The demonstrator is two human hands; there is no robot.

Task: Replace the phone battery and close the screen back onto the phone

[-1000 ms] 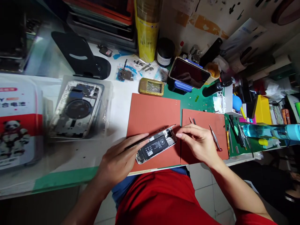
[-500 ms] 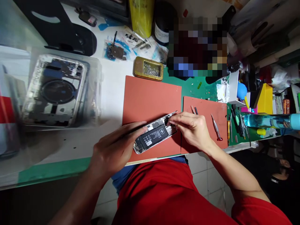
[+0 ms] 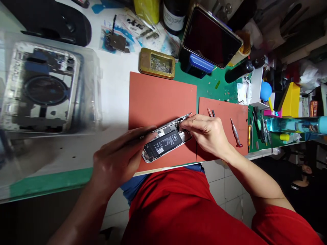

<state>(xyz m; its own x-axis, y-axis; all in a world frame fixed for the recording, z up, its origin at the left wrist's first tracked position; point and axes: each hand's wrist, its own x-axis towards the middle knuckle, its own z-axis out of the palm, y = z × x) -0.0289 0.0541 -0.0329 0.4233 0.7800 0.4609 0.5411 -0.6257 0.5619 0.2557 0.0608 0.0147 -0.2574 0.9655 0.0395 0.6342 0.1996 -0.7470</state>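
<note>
An opened phone point(image 3: 152, 151) lies slantwise over the left red-brown mat point(image 3: 160, 98), its black battery point(image 3: 167, 142) and inner parts facing up. My left hand point(image 3: 120, 149) is closed on the phone's far left side, with fingers along the long edge and the thumb over it. At the phone's right end, my right hand point(image 3: 208, 132) has its fingertips pinched together over the inner parts near the top corner. Whatever lies between those fingertips is hidden.
A screwdriver point(image 3: 235, 132) rests on the right mat point(image 3: 224, 109). Behind are a tin of small screws point(image 3: 143, 61) and a phone with a dark screen point(image 3: 209, 35). Left stands a clear plastic case point(image 3: 95, 92); right, a bottle of blue liquid point(image 3: 293, 125).
The camera view has shifted, so the bench items appear higher and the left ones further left. Both hands stay at the same places on the phone, with only slight finger movement on the right.
</note>
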